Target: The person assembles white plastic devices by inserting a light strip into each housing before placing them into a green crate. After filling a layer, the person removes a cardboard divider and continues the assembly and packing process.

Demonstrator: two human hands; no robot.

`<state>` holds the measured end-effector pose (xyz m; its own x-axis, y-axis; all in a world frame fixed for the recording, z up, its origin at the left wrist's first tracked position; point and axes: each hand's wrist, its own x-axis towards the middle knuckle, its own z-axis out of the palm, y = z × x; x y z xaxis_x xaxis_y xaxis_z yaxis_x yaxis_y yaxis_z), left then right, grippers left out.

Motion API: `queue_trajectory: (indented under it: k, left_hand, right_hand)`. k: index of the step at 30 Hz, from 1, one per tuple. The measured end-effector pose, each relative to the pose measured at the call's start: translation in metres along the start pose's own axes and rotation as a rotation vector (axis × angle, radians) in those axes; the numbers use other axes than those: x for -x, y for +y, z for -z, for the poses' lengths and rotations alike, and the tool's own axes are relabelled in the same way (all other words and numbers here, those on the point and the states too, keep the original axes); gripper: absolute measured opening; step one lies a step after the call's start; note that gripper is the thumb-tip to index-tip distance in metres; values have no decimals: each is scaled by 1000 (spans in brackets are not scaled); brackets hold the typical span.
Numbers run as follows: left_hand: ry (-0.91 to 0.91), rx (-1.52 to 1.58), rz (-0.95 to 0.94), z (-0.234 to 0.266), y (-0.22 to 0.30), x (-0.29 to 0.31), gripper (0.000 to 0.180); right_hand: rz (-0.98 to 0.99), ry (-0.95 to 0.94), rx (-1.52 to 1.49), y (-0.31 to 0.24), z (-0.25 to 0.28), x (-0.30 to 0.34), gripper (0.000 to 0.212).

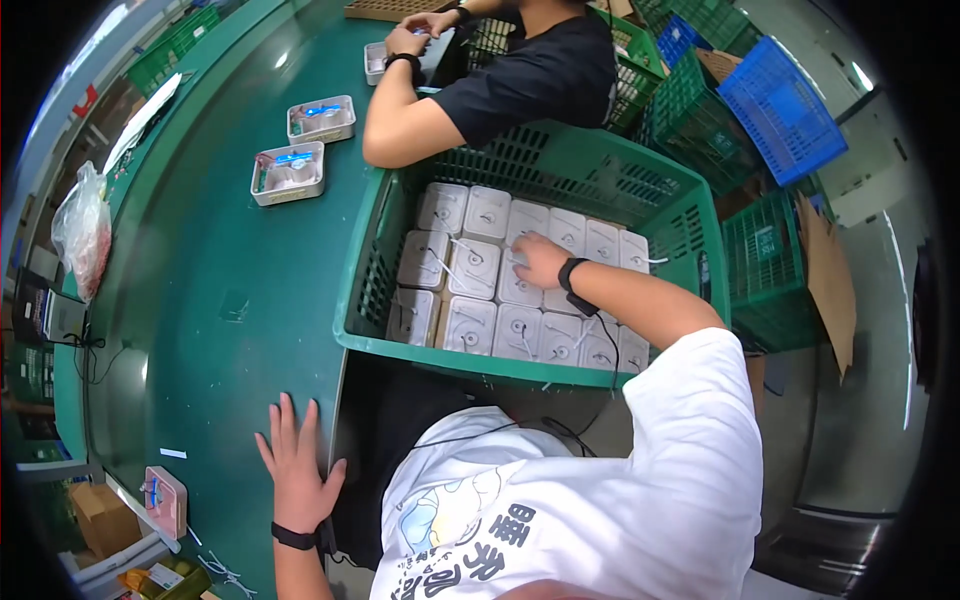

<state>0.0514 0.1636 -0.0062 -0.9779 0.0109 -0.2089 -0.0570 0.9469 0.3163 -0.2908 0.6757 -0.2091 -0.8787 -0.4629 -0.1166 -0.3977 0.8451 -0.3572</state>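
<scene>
My left hand (pixel 296 462) lies flat with fingers spread on the green table (pixel 210 300), near its front edge, holding nothing. My right hand (pixel 540 260) reaches into a green plastic crate (pixel 545 370) and rests on top of the white square boxes (pixel 470 268) packed inside in rows. Its fingers curl over one box in the middle row; whether it grips the box cannot be told. Both wrists wear a black band.
Another person in a black shirt (pixel 530 75) works at the far side, hands at a small tray (pixel 378 62). Two open white boxes (pixel 288 172) (pixel 321 119) lie on the table. A pink item (pixel 166 500) lies front left, a plastic bag (pixel 82 232) far left. Green and blue crates (pixel 780 110) stand at right.
</scene>
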Motion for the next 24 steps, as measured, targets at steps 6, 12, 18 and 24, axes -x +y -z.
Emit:
queue_trajectory:
  k: [6,12,18,24]
  left_hand:
    - [42,31,130,1,18,50,107]
    - [126,-42,393,-29,26,102,99]
    - [346,-226,394,-65,9,98,85]
    - [346,-222,421,-59,14,99,82]
  right_hand:
    - [-132,148,121,-18,30,-65,51]
    - [-344,66,145,10,40,-79,53]
    - [-250,85,128,32,34,-55,50]
    - [-239,268,-108,20,60,-9,31]
